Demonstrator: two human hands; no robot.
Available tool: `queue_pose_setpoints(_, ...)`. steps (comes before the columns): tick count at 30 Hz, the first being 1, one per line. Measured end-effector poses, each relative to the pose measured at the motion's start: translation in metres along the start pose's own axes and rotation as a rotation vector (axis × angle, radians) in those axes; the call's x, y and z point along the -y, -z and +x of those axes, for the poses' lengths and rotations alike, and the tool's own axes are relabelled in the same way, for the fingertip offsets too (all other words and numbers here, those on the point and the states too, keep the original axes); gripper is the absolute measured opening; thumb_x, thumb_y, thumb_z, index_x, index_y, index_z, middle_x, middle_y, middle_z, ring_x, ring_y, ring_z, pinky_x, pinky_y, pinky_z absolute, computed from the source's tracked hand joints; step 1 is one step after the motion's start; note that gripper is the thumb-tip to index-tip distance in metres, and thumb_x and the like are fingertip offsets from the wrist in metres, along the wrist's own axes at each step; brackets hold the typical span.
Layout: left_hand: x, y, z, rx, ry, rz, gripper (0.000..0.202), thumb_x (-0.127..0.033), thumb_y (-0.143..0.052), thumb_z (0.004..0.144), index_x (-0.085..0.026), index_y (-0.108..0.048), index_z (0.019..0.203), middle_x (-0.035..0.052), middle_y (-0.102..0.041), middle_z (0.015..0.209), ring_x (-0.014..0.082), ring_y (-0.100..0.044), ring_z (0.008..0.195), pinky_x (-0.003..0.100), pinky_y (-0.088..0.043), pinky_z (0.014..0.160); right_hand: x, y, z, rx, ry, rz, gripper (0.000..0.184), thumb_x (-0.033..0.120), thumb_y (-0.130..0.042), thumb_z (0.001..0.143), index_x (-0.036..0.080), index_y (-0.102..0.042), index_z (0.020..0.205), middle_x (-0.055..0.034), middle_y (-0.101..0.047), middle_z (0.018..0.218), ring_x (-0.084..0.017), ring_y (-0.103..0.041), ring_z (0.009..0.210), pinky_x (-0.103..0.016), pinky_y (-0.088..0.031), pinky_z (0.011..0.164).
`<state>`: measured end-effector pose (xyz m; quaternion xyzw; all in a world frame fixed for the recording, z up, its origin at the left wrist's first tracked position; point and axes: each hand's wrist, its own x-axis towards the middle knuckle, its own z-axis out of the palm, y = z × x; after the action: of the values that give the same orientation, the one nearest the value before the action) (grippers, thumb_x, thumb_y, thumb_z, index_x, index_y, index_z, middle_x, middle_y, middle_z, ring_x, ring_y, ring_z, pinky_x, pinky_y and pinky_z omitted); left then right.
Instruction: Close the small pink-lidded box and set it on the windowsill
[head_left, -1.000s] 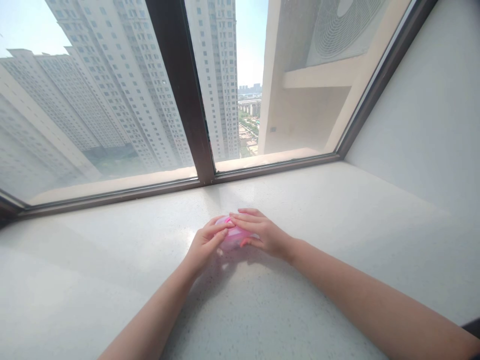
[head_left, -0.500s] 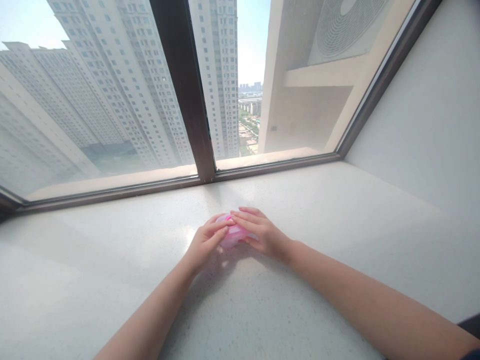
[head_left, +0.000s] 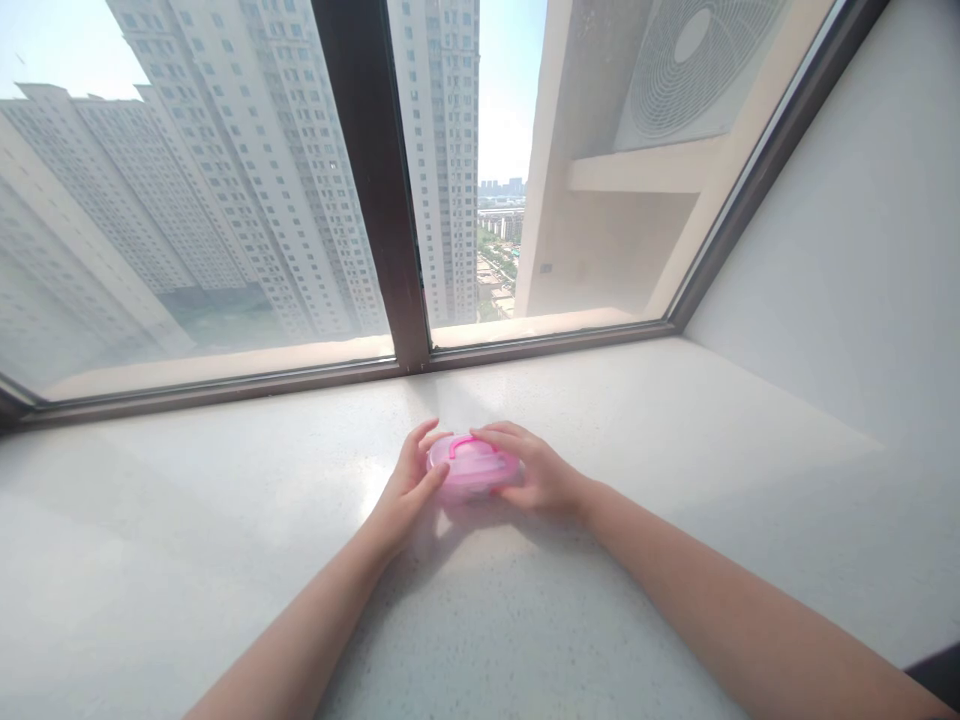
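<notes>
A small round pink container [head_left: 472, 468] with a clear lid and a pink handle on top rests on the white speckled window ledge [head_left: 225, 540]. My left hand [head_left: 405, 490] cups its left side, thumb at the front and fingers behind. My right hand [head_left: 536, 472] wraps its right side, fingers curled over the rim. Both hands grip it between them and the lid shows in full.
A dark window frame [head_left: 375, 200] with a central post runs along the back of the ledge, with tall buildings outside. A white wall [head_left: 847, 220] closes the right side. An outdoor fan unit [head_left: 690, 60] shows through the glass at upper right.
Both hands have slid off the top of the pink container to its sides, uncovering the lid and handle. The container stays in the same spot.
</notes>
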<state>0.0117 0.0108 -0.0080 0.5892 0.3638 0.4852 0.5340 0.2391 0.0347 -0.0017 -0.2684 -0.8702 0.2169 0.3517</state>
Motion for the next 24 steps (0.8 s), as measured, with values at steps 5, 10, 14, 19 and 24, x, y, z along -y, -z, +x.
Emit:
queue_pose_setpoints(5,0.006,0.013,0.006,-0.165,-0.009,0.144,0.051,-0.046,-0.053,0.088,-0.025,-0.037,0.131,0.0116,-0.05,0.129,0.0261,-0.051,0.119,0.044,-0.038,0.1,-0.009,0.01,0.0,-0.186,-0.056,-0.055,0.072,0.019,-0.07,0.074,0.026,-0.041,0.14,-0.0116,-0.051,0.124,-0.027,-0.051,0.116,-0.047,-0.044,0.099)
queue_pose_setpoints(10,0.005,0.018,0.007,-0.23,0.018,0.227,0.042,-0.044,-0.054,0.087,-0.023,-0.044,0.123,0.0098,-0.055,0.119,0.024,-0.056,0.109,0.042,-0.042,0.094,-0.027,0.028,-0.001,-0.366,-0.202,-0.218,0.069,0.021,-0.071,0.072,0.026,-0.046,0.136,-0.0103,-0.053,0.119,-0.028,-0.053,0.113,-0.047,-0.045,0.098)
queue_pose_setpoints(14,0.005,0.015,0.006,-0.225,-0.006,0.256,0.038,-0.042,-0.056,0.085,-0.022,-0.049,0.117,0.0086,-0.059,0.113,0.0231,-0.058,0.102,0.039,-0.044,0.089,-0.051,0.036,-0.004,-0.536,-0.369,-0.351,0.068,0.032,-0.074,0.069,0.023,-0.051,0.132,-0.0095,-0.055,0.111,-0.028,-0.057,0.104,-0.047,-0.048,0.092)
queue_pose_setpoints(19,0.001,0.016,0.006,-0.197,-0.004,0.375,0.031,-0.042,-0.056,0.084,-0.02,-0.057,0.106,0.0079,-0.063,0.105,0.0237,-0.06,0.097,0.036,-0.046,0.083,-0.074,0.045,-0.01,-0.748,-0.492,-0.445,0.068,0.041,-0.071,0.069,0.019,-0.052,0.13,-0.0099,-0.052,0.106,-0.027,-0.058,0.096,-0.045,-0.049,0.088)
queue_pose_setpoints(24,-0.005,0.016,0.005,-0.196,0.004,0.502,0.03,-0.039,-0.053,0.085,-0.02,-0.054,0.109,0.0059,-0.063,0.1,0.0204,-0.06,0.089,0.033,-0.047,0.077,-0.077,0.05,-0.01,-0.762,-0.775,-0.46,0.068,0.042,-0.07,0.07,0.022,-0.049,0.131,-0.0101,-0.049,0.114,-0.025,-0.058,0.096,-0.04,-0.046,0.089)
